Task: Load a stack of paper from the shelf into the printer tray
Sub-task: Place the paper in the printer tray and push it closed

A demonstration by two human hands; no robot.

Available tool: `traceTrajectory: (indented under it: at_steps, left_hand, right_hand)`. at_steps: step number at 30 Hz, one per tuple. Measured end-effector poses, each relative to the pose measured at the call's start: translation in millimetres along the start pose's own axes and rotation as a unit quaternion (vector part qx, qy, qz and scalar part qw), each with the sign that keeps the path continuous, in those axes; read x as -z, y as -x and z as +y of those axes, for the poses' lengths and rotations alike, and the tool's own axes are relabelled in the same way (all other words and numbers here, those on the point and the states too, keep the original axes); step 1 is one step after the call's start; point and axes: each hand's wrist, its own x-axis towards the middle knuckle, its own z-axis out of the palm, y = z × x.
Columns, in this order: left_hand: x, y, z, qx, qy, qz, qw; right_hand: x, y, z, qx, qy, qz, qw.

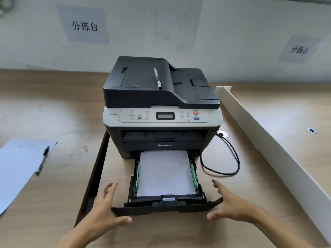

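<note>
A black and grey printer [162, 111] stands on the wooden desk. Its black paper tray [166, 207] is pulled out toward me, and a stack of white paper [164, 173] lies flat inside between green side guides. My left hand [105, 213] sits at the tray's front left corner with fingers spread, thumb near the front lip. My right hand [231, 206] is at the front right corner, fingers spread too. Neither hand holds anything.
A pen [158, 78] lies on the printer's lid. At left, loose sheets [16, 167] with another pen [42, 160] on them. A black power cable [231, 158] loops right of the printer. A long white board [272, 140] slants along the right side.
</note>
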Motion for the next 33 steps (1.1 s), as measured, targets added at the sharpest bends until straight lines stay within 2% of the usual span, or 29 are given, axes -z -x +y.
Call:
traceTrajectory:
  at_steps: [2, 4, 9, 22, 27, 33]
  left_hand:
    - [-11, -1, -9, -0.015, 0.115, 0.070, 0.991]
    - [-18, -3, -11, 0.003, 0.177, 0.133, 0.975]
    - [-22, -18, -10, 0.025, 0.249, 0.164, 0.954]
    - [12, -111, 32, 0.012, 0.269, 0.154, 0.951]
    - [20, -140, 33, -0.018, 0.256, 0.194, 0.947]
    - [18, -148, 37, -0.014, 0.255, 0.221, 0.941]
  right_hand:
    - [-15, -1, 6, 0.015, -0.052, 0.044, 0.998]
    - [-28, -7, 8, 0.027, -0.120, 0.104, 0.987]
    - [-33, -26, 2, 0.051, -0.207, 0.190, 0.958]
    - [15, -122, -26, 0.056, -0.238, 0.271, 0.931]
    - [27, -147, -30, 0.096, -0.264, 0.276, 0.919]
    - [32, -157, -29, 0.114, -0.265, 0.290, 0.913]
